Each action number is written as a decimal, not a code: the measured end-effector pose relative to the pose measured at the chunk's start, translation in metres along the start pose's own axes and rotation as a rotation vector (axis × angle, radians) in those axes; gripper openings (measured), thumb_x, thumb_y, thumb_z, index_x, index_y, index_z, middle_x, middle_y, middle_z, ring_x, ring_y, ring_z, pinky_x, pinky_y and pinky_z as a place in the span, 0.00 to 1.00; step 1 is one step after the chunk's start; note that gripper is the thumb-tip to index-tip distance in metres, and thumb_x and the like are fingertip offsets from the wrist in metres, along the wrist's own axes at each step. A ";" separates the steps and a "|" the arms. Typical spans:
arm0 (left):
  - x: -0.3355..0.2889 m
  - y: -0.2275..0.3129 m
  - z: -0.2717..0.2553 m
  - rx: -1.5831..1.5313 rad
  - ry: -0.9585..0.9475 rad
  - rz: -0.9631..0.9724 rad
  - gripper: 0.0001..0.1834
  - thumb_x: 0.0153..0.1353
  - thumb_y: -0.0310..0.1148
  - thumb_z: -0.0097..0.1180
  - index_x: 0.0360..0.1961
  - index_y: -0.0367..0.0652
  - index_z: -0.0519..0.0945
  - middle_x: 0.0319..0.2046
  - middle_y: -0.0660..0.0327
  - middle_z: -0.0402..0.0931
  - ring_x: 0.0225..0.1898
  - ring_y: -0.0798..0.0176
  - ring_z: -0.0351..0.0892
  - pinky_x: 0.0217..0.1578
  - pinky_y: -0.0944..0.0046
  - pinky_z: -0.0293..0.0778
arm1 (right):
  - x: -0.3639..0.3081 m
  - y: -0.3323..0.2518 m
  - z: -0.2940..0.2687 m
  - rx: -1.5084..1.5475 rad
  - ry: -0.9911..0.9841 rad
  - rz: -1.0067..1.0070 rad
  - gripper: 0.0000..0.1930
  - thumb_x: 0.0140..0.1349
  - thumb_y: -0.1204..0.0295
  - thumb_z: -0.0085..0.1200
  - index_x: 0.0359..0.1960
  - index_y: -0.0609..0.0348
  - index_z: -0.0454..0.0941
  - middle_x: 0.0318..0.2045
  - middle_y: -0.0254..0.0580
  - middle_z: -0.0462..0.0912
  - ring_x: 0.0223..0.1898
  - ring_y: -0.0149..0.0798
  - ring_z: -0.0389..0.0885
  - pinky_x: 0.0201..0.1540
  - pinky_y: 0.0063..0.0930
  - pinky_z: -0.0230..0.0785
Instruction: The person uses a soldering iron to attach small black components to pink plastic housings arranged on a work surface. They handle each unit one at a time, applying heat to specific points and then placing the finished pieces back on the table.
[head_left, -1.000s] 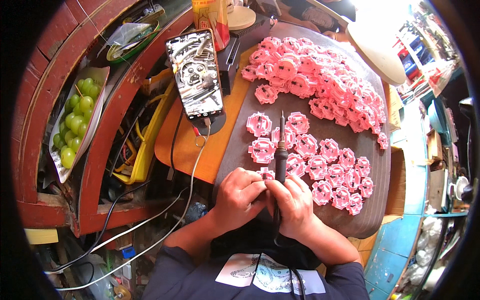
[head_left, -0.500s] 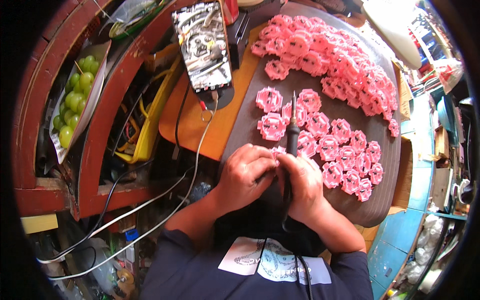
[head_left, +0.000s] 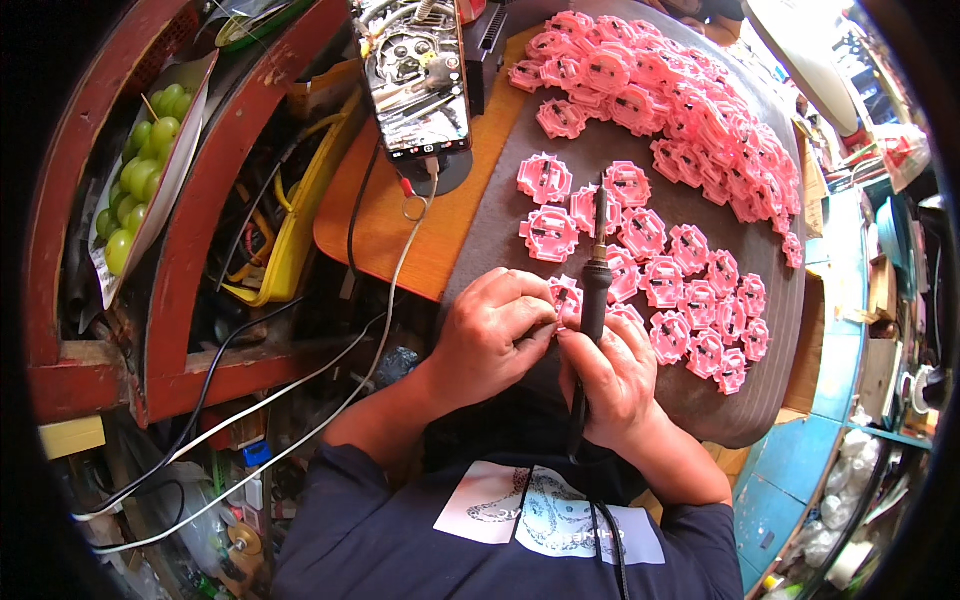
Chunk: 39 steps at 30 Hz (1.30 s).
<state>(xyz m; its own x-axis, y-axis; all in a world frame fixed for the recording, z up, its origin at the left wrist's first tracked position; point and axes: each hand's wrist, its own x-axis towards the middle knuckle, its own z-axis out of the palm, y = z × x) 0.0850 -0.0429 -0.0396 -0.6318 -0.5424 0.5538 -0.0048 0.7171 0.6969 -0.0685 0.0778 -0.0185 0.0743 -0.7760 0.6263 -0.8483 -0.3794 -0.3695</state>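
My left hand (head_left: 497, 325), fingers closed in a pinch, grips one pink plastic part (head_left: 566, 297) near the table's front edge. Beside it, my right hand (head_left: 617, 372) is closed round a soldering iron (head_left: 595, 285) with a black handle, its metal tip aimed away from me. The fingertips of both hands meet at the held part, and they hide its lower side. Just beyond my hands lies a loose group of similar pink parts (head_left: 642, 233), each with a small dark piece at its middle.
A large heap of pink parts (head_left: 690, 110) covers the table's far right. At the back left, a phone (head_left: 412, 85) stands on a holder with a white cable (head_left: 402, 258) running down to the left. Green grapes (head_left: 140, 185) and a yellow tray (head_left: 305, 235) sit in the red shelving (head_left: 190, 290).
The pink part between my fingertips shows more fully now. The soldering iron has shifted slightly right and stands more upright in the picture. The view itself has moved a little.
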 end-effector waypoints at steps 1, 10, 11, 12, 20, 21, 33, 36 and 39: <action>0.000 0.000 0.000 0.002 0.000 -0.003 0.12 0.47 0.20 0.73 0.33 0.40 0.84 0.39 0.57 0.83 0.40 0.50 0.84 0.42 0.54 0.79 | 0.000 0.000 0.000 -0.009 -0.010 0.002 0.22 0.53 0.74 0.61 0.52 0.62 0.81 0.41 0.49 0.85 0.40 0.51 0.84 0.40 0.44 0.72; 0.001 0.000 -0.001 0.009 -0.017 -0.007 0.11 0.49 0.22 0.72 0.34 0.40 0.83 0.40 0.55 0.82 0.40 0.48 0.83 0.41 0.52 0.79 | 0.001 -0.005 -0.001 -0.055 -0.030 -0.116 0.19 0.56 0.72 0.62 0.51 0.58 0.81 0.47 0.48 0.85 0.45 0.48 0.85 0.42 0.41 0.71; 0.001 0.000 0.000 0.004 -0.018 -0.003 0.11 0.49 0.22 0.72 0.34 0.41 0.84 0.40 0.56 0.82 0.40 0.48 0.83 0.41 0.52 0.79 | 0.000 -0.004 0.000 -0.062 -0.021 -0.097 0.19 0.56 0.72 0.62 0.51 0.58 0.81 0.46 0.48 0.85 0.45 0.48 0.85 0.42 0.41 0.71; 0.001 -0.001 0.000 -0.001 -0.019 0.001 0.11 0.49 0.22 0.72 0.34 0.41 0.84 0.40 0.56 0.82 0.40 0.49 0.83 0.41 0.52 0.79 | -0.001 -0.003 0.001 -0.069 -0.013 -0.078 0.19 0.56 0.71 0.62 0.51 0.58 0.81 0.46 0.49 0.85 0.44 0.48 0.85 0.42 0.41 0.71; 0.000 -0.002 0.001 -0.008 -0.016 0.005 0.12 0.49 0.21 0.72 0.36 0.42 0.86 0.41 0.57 0.83 0.41 0.49 0.84 0.43 0.53 0.79 | -0.006 -0.005 0.001 -0.077 -0.039 0.004 0.20 0.57 0.71 0.61 0.52 0.59 0.81 0.48 0.51 0.84 0.46 0.50 0.85 0.44 0.43 0.71; 0.000 -0.002 0.001 -0.002 -0.022 0.007 0.12 0.50 0.21 0.71 0.36 0.41 0.86 0.41 0.57 0.83 0.41 0.49 0.84 0.43 0.53 0.79 | -0.006 -0.005 0.001 -0.077 -0.038 0.011 0.20 0.56 0.71 0.62 0.52 0.60 0.81 0.47 0.51 0.84 0.46 0.50 0.85 0.44 0.43 0.71; 0.001 0.006 -0.006 0.116 -0.131 0.056 0.13 0.50 0.19 0.70 0.38 0.39 0.84 0.43 0.55 0.81 0.41 0.49 0.82 0.42 0.52 0.79 | -0.040 0.005 -0.066 0.070 0.123 0.043 0.37 0.73 0.44 0.55 0.64 0.70 0.74 0.38 0.55 0.86 0.30 0.50 0.81 0.32 0.45 0.72; 0.002 0.013 -0.006 0.186 -0.149 0.067 0.14 0.51 0.18 0.70 0.39 0.38 0.84 0.42 0.55 0.80 0.38 0.48 0.81 0.39 0.53 0.78 | -0.053 -0.006 -0.080 0.159 0.124 0.132 0.36 0.72 0.42 0.56 0.59 0.70 0.78 0.38 0.56 0.83 0.31 0.51 0.81 0.32 0.43 0.72; 0.004 0.019 -0.006 0.261 -0.174 0.078 0.14 0.51 0.18 0.70 0.40 0.37 0.83 0.42 0.54 0.80 0.38 0.48 0.81 0.39 0.53 0.79 | -0.053 -0.014 -0.093 0.273 0.069 0.134 0.27 0.69 0.53 0.63 0.55 0.69 0.80 0.34 0.51 0.81 0.29 0.47 0.80 0.29 0.40 0.71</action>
<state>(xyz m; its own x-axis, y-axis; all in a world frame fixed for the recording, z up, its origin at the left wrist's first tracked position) 0.0870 -0.0338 -0.0216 -0.7612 -0.4148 0.4985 -0.1361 0.8538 0.5025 -0.1089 0.1710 0.0173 -0.0722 -0.7956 0.6014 -0.6754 -0.4047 -0.6165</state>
